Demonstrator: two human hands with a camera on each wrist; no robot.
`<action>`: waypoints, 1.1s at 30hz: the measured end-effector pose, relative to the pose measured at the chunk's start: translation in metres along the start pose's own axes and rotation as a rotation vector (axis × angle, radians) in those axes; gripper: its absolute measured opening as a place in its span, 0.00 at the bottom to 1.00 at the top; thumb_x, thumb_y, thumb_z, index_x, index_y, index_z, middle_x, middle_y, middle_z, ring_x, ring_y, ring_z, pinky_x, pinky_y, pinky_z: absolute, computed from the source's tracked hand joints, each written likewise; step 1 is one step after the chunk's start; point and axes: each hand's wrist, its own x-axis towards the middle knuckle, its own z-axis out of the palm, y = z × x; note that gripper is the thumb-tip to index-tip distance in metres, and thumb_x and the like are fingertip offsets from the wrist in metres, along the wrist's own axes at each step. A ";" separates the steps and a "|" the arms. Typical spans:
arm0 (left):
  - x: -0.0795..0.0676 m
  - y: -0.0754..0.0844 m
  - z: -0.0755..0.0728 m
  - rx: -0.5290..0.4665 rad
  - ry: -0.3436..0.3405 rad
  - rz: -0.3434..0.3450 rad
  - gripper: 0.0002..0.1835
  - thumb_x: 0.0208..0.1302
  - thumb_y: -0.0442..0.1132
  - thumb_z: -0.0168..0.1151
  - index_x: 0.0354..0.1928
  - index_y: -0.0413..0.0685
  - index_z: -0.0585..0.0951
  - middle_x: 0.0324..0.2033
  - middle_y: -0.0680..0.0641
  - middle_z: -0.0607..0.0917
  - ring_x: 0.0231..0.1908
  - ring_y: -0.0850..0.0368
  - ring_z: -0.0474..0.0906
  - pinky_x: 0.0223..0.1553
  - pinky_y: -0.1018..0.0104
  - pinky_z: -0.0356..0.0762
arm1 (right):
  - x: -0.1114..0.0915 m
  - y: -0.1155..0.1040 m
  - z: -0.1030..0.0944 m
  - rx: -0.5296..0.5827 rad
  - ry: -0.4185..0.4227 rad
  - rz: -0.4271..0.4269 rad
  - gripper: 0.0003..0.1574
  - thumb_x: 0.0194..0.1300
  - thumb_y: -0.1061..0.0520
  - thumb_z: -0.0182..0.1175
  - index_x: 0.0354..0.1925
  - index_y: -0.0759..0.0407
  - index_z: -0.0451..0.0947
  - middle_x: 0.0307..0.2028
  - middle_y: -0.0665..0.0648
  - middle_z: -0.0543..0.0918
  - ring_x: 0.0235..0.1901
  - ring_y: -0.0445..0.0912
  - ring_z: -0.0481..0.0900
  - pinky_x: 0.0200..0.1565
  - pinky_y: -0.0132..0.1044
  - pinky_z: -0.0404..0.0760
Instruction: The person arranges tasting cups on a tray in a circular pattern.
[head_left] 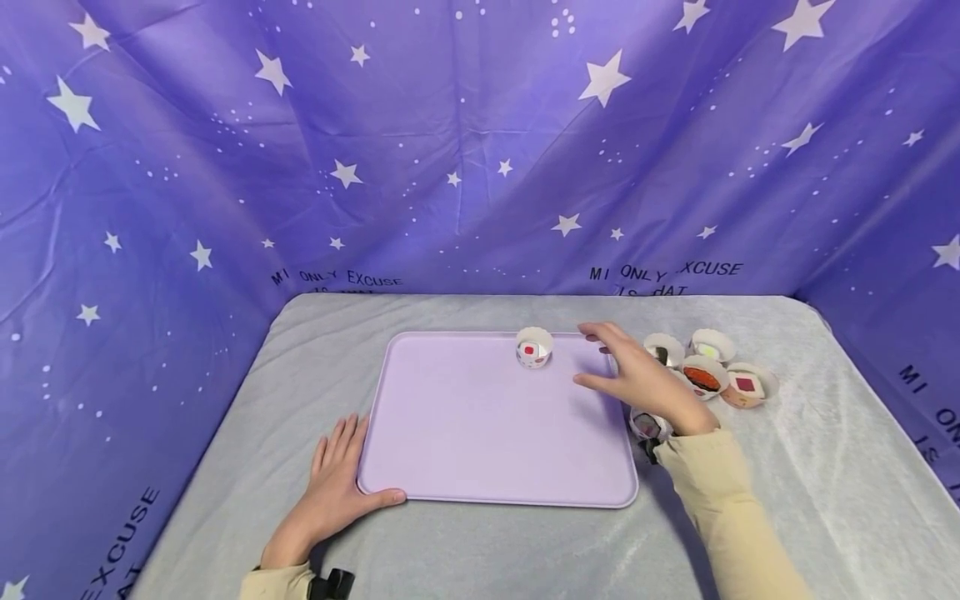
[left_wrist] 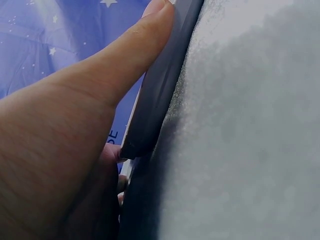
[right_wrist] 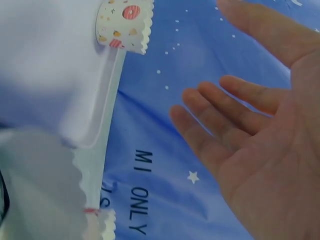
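A light purple tray (head_left: 480,433) lies on the cloth-covered table. Near its far edge, right of the middle, stands a scalloped paper cup (head_left: 534,354) with a white and red piece in it. My left hand (head_left: 337,475) rests at the tray's near left corner, fingers straight along the side and thumb on the front rim. Over the tray's right side hovers my right hand (head_left: 637,375), fingers spread and nothing between them. In the right wrist view its palm and relaxed fingers (right_wrist: 205,135) show apart from the patterned cup (right_wrist: 125,25).
Right of the tray stand several more paper cups, one with an orange-red piece (head_left: 703,379), one with a white and dark red square (head_left: 746,385). My right forearm (head_left: 735,508) partly hides this group. Behind the table (head_left: 487,550) hangs a purple star-printed curtain (head_left: 465,133).
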 end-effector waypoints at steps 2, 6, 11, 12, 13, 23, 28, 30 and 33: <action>-0.001 0.000 0.000 0.000 0.002 0.000 0.68 0.43 0.71 0.72 0.78 0.40 0.52 0.76 0.32 0.51 0.76 0.33 0.40 0.70 0.34 0.36 | -0.004 0.000 -0.003 -0.002 0.001 0.001 0.46 0.64 0.44 0.68 0.72 0.58 0.61 0.68 0.62 0.68 0.61 0.63 0.73 0.59 0.61 0.75; -0.002 0.001 0.000 -0.002 0.003 -0.003 0.68 0.43 0.71 0.72 0.78 0.40 0.52 0.76 0.32 0.52 0.76 0.33 0.40 0.70 0.34 0.36 | -0.012 -0.001 -0.010 -0.017 0.004 -0.001 0.44 0.65 0.46 0.67 0.71 0.59 0.62 0.67 0.63 0.69 0.61 0.64 0.73 0.58 0.61 0.75; -0.002 0.002 0.000 -0.015 -0.004 -0.006 0.67 0.44 0.71 0.72 0.78 0.41 0.51 0.76 0.32 0.51 0.76 0.33 0.40 0.70 0.34 0.35 | -0.022 0.002 -0.019 -0.030 0.031 -0.018 0.42 0.65 0.48 0.67 0.70 0.61 0.63 0.66 0.64 0.70 0.59 0.65 0.74 0.56 0.60 0.77; -0.001 0.002 0.000 -0.017 -0.005 -0.006 0.68 0.44 0.71 0.72 0.78 0.41 0.51 0.76 0.32 0.51 0.76 0.34 0.40 0.70 0.34 0.35 | -0.024 0.002 -0.020 -0.028 0.033 -0.015 0.42 0.65 0.48 0.67 0.70 0.61 0.63 0.66 0.64 0.69 0.59 0.65 0.74 0.55 0.59 0.78; -0.001 0.002 0.000 -0.018 -0.006 -0.006 0.67 0.44 0.71 0.72 0.78 0.41 0.51 0.76 0.32 0.51 0.76 0.34 0.40 0.70 0.34 0.35 | -0.027 0.003 -0.021 -0.029 0.033 -0.010 0.42 0.65 0.47 0.67 0.70 0.61 0.63 0.66 0.64 0.69 0.59 0.65 0.74 0.55 0.60 0.78; -0.001 0.001 0.000 -0.020 0.015 0.006 0.68 0.43 0.71 0.72 0.77 0.40 0.52 0.76 0.32 0.51 0.76 0.33 0.41 0.70 0.34 0.35 | -0.050 0.011 -0.033 -0.089 0.096 0.011 0.42 0.62 0.44 0.69 0.68 0.56 0.67 0.63 0.58 0.74 0.58 0.59 0.77 0.55 0.58 0.77; -0.001 0.002 -0.001 -0.009 -0.003 -0.006 0.68 0.43 0.71 0.72 0.77 0.40 0.52 0.76 0.32 0.51 0.76 0.33 0.40 0.70 0.34 0.35 | -0.060 0.019 -0.035 -0.102 0.124 -0.056 0.40 0.60 0.49 0.72 0.65 0.59 0.69 0.59 0.59 0.77 0.54 0.60 0.79 0.53 0.55 0.77; -0.001 0.003 -0.002 -0.004 -0.009 -0.010 0.68 0.44 0.71 0.72 0.77 0.39 0.51 0.76 0.32 0.51 0.76 0.33 0.40 0.71 0.34 0.35 | -0.064 0.021 -0.035 -0.106 0.135 -0.070 0.39 0.59 0.51 0.73 0.64 0.59 0.70 0.59 0.58 0.77 0.52 0.59 0.80 0.52 0.51 0.77; -0.001 0.003 -0.002 -0.004 -0.015 -0.014 0.68 0.44 0.71 0.71 0.77 0.38 0.51 0.76 0.32 0.51 0.76 0.33 0.40 0.71 0.34 0.35 | -0.070 0.025 -0.035 -0.102 0.134 -0.057 0.39 0.58 0.50 0.74 0.64 0.57 0.71 0.60 0.57 0.77 0.53 0.57 0.79 0.52 0.42 0.77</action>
